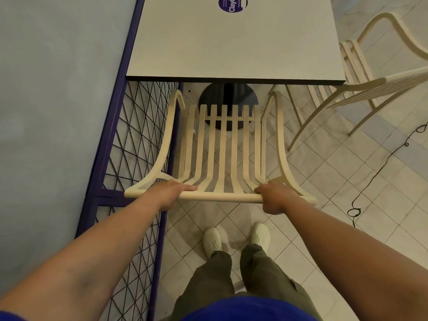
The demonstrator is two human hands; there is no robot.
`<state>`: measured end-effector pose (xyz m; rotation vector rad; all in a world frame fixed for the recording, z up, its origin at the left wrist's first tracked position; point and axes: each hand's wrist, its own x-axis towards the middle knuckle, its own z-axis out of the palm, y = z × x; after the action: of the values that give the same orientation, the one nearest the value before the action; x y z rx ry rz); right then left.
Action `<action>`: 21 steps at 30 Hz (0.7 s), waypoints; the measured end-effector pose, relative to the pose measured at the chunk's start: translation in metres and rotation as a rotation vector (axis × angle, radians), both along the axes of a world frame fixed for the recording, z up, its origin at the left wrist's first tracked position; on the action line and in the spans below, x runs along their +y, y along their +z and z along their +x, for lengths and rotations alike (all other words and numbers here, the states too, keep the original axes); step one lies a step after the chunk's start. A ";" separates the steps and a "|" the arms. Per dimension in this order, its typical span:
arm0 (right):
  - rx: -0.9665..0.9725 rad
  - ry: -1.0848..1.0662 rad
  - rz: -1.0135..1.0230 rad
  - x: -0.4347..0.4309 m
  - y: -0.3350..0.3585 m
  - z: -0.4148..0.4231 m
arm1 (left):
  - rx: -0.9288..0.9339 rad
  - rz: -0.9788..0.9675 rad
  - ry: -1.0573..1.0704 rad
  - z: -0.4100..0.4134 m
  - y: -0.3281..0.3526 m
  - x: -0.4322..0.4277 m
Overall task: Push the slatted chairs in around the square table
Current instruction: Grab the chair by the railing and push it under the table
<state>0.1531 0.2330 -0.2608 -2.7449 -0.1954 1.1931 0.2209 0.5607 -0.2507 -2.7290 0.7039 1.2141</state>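
Slatted chair (222,149) in cream, and it's a curvy one: long thin slats run down the back and sweep forward into the seat, with a cross piece tying them together near the front. Two bent armrests loop up on either side, and a round top rail runs across the back. It sits directly in front of the person, facing the square bench (234,42), with the front ends of the armrests close to the bench's near edge and the seat not yet under it. Through the slats you can see the bench's black round base (228,98) on the tiled floor (347,181).

Left hand (168,193) is on the top rail toward its left end, fingers laid over and wrapped on it. Right hand (275,196) is toward the right end, fingers curled tight around the same rail.

The bench top is pale grey with a dark edge and a purple round sticker (232,3) at the far side. A second cream chair (361,79) stands at the bench's right side, angled and partly tucked in. A purple wire fence (136,144) runs just beside the chair on the left, and a thin black cable (379,167) trails over the tiles on the right.
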 end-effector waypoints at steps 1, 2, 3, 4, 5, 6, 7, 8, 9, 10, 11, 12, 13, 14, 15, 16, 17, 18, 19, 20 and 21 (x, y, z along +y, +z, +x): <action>0.005 -0.008 -0.002 0.000 0.002 0.000 | -0.008 0.001 0.001 -0.001 0.001 0.000; 0.006 -0.017 -0.002 0.000 0.003 0.000 | -0.011 -0.005 0.004 -0.001 0.002 -0.002; 0.004 -0.024 0.003 -0.001 0.004 -0.001 | -0.005 -0.012 0.004 -0.001 0.003 -0.003; -0.003 -0.031 0.011 0.000 0.006 -0.002 | 0.008 -0.020 0.003 0.000 0.003 -0.003; -0.012 -0.039 0.022 0.000 0.007 -0.004 | 0.023 -0.029 -0.001 0.000 0.004 -0.004; -0.020 -0.045 0.029 0.000 0.008 -0.005 | 0.035 -0.039 -0.002 0.000 0.004 -0.005; -0.028 -0.049 0.034 0.000 0.009 -0.006 | 0.044 -0.050 -0.002 0.000 0.005 -0.006; -0.036 -0.056 0.039 0.000 0.010 -0.007 | 0.051 -0.063 -0.001 -0.002 0.007 -0.007; -0.041 -0.069 0.049 -0.002 0.011 -0.008 | 0.058 -0.078 0.002 -0.002 0.009 -0.011; -0.044 -0.089 0.067 -0.004 0.013 -0.010 | 0.066 -0.091 0.002 -0.002 0.012 -0.016; -0.048 -0.117 0.089 -0.007 0.014 -0.013 | 0.073 -0.095 -0.003 -0.001 0.015 -0.023; -0.055 -0.150 0.110 -0.010 0.015 -0.014 | 0.079 -0.088 -0.010 0.000 0.016 -0.031; -0.059 -0.185 0.130 -0.015 0.015 -0.017 | 0.087 -0.073 -0.018 0.001 0.018 -0.041; -0.057 -0.207 0.145 -0.022 0.016 -0.019 | 0.099 -0.055 -0.024 0.002 0.021 -0.052; -0.048 -0.222 0.156 -0.029 0.017 -0.021 | 0.108 -0.038 -0.033 0.002 0.022 -0.064; -0.041 -0.239 0.166 -0.038 0.017 -0.023 | 0.107 -0.031 -0.042 0.001 0.024 -0.075; -0.034 -0.257 0.177 -0.048 0.018 -0.023 | 0.103 -0.034 -0.049 0.000 0.025 -0.088; -0.026 -0.270 0.189 -0.058 0.018 -0.025 | 0.101 -0.044 -0.051 -0.003 0.027 -0.101; -0.029 -0.276 0.201 -0.069 0.019 -0.027 | 0.096 -0.057 -0.053 -0.006 0.028 -0.115; -0.045 -0.271 0.210 -0.081 0.019 -0.029 | 0.089 -0.064 -0.053 -0.009 0.029 -0.129; -0.058 -0.262 0.222 -0.093 0.020 -0.030 | 0.088 -0.063 -0.049 -0.012 0.030 -0.145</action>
<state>0.1228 0.1395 -0.2407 -2.5192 0.0256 0.9617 0.2087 0.4153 -0.2208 -2.7048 0.8265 1.3302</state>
